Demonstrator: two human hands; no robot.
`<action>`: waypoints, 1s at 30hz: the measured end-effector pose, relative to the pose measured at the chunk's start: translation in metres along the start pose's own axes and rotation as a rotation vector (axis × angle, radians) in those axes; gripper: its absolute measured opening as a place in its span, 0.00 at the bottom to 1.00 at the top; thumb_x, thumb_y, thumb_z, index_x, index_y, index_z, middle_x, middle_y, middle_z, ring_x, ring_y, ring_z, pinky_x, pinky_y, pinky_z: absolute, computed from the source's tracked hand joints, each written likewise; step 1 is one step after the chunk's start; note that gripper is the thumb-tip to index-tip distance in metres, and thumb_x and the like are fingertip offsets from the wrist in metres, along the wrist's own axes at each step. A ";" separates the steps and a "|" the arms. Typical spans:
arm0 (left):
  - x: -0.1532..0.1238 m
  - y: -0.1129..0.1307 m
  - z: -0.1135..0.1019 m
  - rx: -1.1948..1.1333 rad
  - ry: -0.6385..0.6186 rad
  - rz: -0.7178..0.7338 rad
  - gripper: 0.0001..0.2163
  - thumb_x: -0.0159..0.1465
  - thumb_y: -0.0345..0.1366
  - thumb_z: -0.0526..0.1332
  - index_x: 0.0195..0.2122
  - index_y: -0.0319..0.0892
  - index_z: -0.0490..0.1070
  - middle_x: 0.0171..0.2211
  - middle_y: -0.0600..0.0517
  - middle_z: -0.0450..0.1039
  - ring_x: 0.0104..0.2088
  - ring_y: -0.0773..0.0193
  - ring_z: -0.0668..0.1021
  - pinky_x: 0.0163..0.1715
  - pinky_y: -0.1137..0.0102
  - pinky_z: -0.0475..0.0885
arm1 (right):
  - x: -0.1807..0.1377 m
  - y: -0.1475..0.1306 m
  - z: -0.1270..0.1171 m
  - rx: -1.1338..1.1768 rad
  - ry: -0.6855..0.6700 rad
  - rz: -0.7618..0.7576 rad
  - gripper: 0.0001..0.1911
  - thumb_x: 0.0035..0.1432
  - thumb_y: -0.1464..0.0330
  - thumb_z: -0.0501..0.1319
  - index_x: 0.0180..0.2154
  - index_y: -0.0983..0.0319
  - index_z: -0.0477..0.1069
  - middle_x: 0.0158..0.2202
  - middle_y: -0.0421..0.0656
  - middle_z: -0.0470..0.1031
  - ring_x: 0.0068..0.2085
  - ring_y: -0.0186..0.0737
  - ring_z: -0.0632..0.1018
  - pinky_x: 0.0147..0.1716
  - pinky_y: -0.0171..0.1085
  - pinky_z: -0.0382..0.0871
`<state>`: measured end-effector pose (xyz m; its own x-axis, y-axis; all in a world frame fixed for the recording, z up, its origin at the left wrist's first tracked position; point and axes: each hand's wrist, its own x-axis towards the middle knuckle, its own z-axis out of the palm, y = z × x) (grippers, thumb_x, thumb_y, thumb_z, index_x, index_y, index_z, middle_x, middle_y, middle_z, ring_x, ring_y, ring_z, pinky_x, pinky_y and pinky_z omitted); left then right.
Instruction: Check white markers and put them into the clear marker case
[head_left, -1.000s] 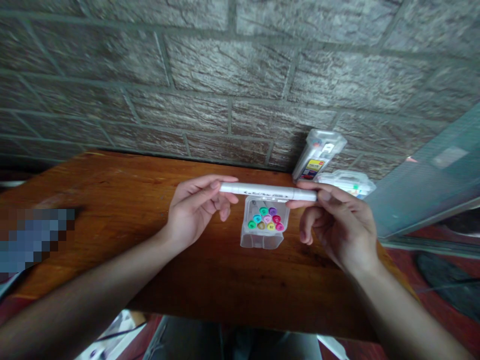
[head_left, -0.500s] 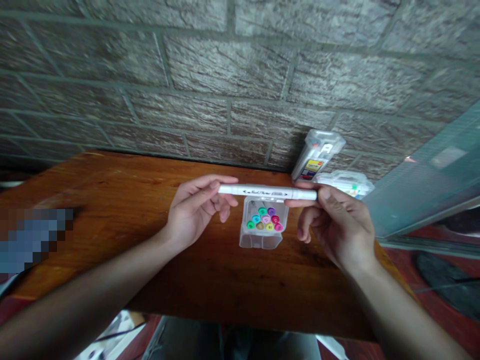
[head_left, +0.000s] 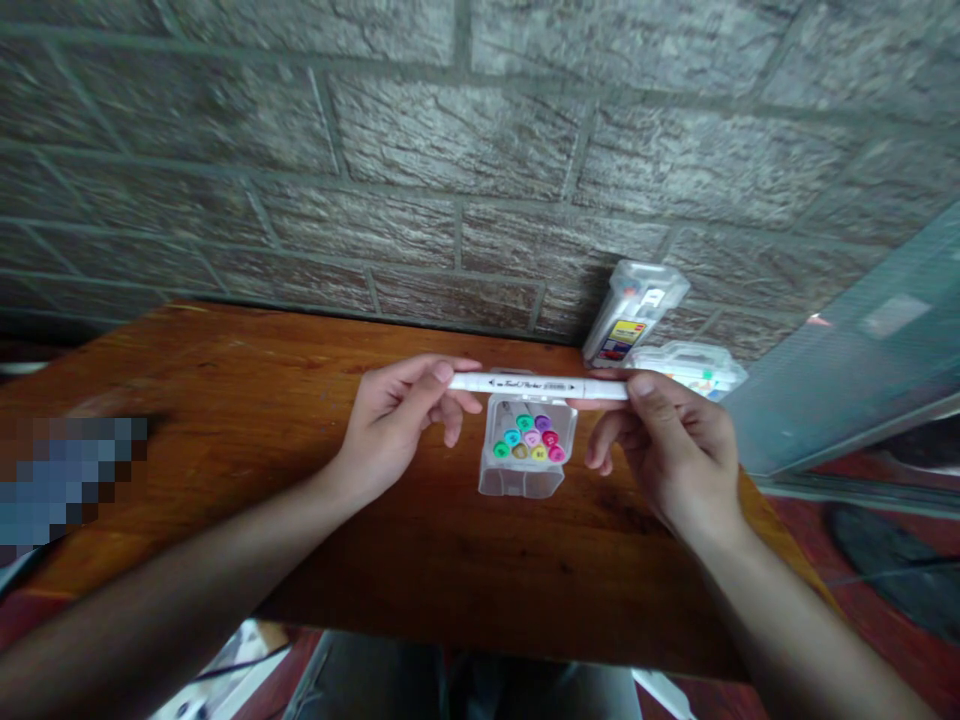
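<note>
A white marker with black lettering is held level between my two hands. The thumb and fingers of my left hand pinch its left end. At the right end, my right hand grips it the same way, its lower fingers curled. Just below the marker, a clear plastic case stands with its lid open on the wooden table. Several markers with green, purple, blue, pink, red and yellow caps stick up inside it. The marker and my fingers pass in front of the case's far edge.
Against the brick wall leans a clear case with a yellow label. Another clear container lies beside it, partly behind my right hand. A glass panel borders the wooden table at right. A blurred-out object is at far left.
The marker has shifted very slightly downward. Both hands have closed in a little toward each other along it, still gripping its ends. The open case has stayed put.
</note>
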<state>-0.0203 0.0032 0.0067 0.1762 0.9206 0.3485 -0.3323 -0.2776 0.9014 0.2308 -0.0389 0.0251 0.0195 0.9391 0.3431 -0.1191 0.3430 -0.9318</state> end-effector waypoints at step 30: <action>-0.006 0.006 0.003 0.212 -0.127 0.098 0.05 0.64 0.33 0.72 0.39 0.40 0.80 0.24 0.53 0.79 0.20 0.69 0.77 0.21 0.75 0.72 | -0.002 -0.005 0.009 -0.148 -0.027 -0.051 0.13 0.58 0.61 0.77 0.37 0.61 0.77 0.20 0.38 0.79 0.17 0.34 0.78 0.15 0.30 0.74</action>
<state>-0.0205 -0.0048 0.0112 0.2722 0.8482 0.4543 -0.1547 -0.4274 0.8907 0.2227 -0.0428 0.0299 -0.0049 0.9200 0.3919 0.0291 0.3919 -0.9195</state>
